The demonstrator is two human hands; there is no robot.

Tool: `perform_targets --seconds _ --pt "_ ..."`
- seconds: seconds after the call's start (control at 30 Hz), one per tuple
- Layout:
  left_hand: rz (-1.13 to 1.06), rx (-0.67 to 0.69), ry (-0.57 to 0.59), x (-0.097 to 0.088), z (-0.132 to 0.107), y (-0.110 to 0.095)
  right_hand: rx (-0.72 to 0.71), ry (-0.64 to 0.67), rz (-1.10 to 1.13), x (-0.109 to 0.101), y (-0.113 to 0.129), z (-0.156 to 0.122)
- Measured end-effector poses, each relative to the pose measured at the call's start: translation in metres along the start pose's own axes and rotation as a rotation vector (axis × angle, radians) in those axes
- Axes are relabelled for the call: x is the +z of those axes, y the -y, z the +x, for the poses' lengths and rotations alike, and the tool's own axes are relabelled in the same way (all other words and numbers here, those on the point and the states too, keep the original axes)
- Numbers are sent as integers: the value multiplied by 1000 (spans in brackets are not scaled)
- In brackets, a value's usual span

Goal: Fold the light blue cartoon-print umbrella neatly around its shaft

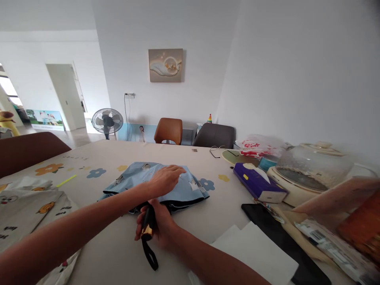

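A light blue folding umbrella (pixel 138 172) with small printed figures and a dark edge lies on the table, its canopy loosely collapsed. My right hand (pixel 162 217) is wrapped round its black handle, which has a gold-coloured end and a black wrist strap (pixel 151 255) hanging toward me. Across the top of the canopy lies my left hand (pixel 168 180), palm down with the fingers stretched out toward the right. The left forearm passes over the near left part of the fabric. The umbrella's shaft is hidden under the cloth.
White paper sheets (pixel 255 249) and a black flat object (pixel 285 241) lie at near right. Beyond are a purple tissue box (pixel 258 184), a lidded appliance (pixel 314 170) and eyeglasses (pixel 218 149). Printed cloth (pixel 26 209) covers the near left. Chairs (pixel 168 130) stand behind the table.
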State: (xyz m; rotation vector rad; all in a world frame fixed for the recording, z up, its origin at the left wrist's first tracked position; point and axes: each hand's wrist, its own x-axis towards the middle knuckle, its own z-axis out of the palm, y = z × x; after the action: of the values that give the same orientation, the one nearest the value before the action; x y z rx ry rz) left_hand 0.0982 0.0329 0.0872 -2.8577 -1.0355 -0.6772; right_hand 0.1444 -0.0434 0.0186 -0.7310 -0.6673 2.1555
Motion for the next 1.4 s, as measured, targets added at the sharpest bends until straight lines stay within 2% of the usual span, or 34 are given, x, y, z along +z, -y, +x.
perform_targets --seconds 0.13,0.2,0.27,0.37,0.47,0.57,0.63,0.73,0.83,0.93,1.0,1.1,1.2,1.3,1.4 --pt "52 77 191 38 48 1 12 37 13 -1 -1 1" --pt "91 105 286 53 60 2 16 65 11 0 -1 2" --pt "125 124 330 60 65 2 30 77 11 0 0 2" --pt "141 159 299 59 67 4 44 64 4 1 2 1" --pt "158 182 234 50 69 7 53 49 15 2 3 0" --pt "159 153 78 32 70 12 58 17 21 3 4 -1" --pt "88 90 -57 14 68 18 65 -7 24 4 4 -1" --pt "-66 -46 -223 -22 51 32 68 -30 24 4 4 -1" --pt "-154 -183 -328 -54 17 52 54 -44 9 3 3 0" --pt "-185 -319 -362 -68 -25 76 46 -40 -5 2 2 1" --pt "-227 -339 -302 -67 -49 93 43 -35 -4 2 2 0" --pt "-289 -356 -231 -51 -75 114 36 -45 -2 4 4 -1" --pt "-356 -355 -194 -28 -90 128 34 -61 -5 5 5 -1" --pt "-331 -344 -128 -6 -102 138 43 -54 16 3 4 1" --pt "-249 -354 -112 4 -110 143 55 -41 34 1 3 3"
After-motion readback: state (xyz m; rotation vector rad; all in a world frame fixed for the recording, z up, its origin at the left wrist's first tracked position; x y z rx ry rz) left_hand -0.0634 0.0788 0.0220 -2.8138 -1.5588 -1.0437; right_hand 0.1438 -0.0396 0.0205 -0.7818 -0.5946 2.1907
